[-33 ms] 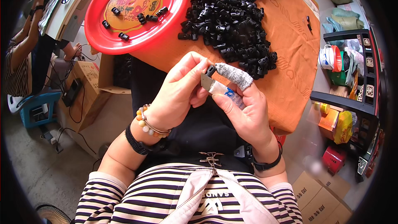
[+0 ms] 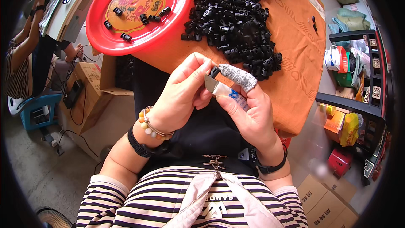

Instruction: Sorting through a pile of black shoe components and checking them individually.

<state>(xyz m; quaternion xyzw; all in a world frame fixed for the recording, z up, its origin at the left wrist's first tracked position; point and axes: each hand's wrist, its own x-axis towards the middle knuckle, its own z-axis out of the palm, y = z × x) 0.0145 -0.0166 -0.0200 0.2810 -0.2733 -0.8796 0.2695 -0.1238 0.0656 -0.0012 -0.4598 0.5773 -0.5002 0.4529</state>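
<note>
Between the thumb and fingers of my left hand (image 2: 185, 90) is a small black plastic cord lock (image 2: 214, 72), with an oval hole showing at its top. My right hand (image 2: 253, 112) is closed round the white wrapped handle (image 2: 225, 90) of a short, flat metal blade (image 2: 210, 83). The blade lies against or just beside the cord lock; I cannot tell which. A grey knitted cover (image 2: 238, 76) sleeves my right index finger, which stretches over to the piece. Beyond my hands spreads a big heap of black cord locks (image 2: 236, 21).
Several cord locks lie scattered in a red round tray (image 2: 95, 29) at the far left. Orange cloth (image 2: 295, 59) covers the table. Leftward are a cardboard box (image 2: 86, 78), a blue stool (image 2: 40, 109) and another person's arm (image 2: 27, 38). A dark shelf rack (image 2: 354, 107) stands right.
</note>
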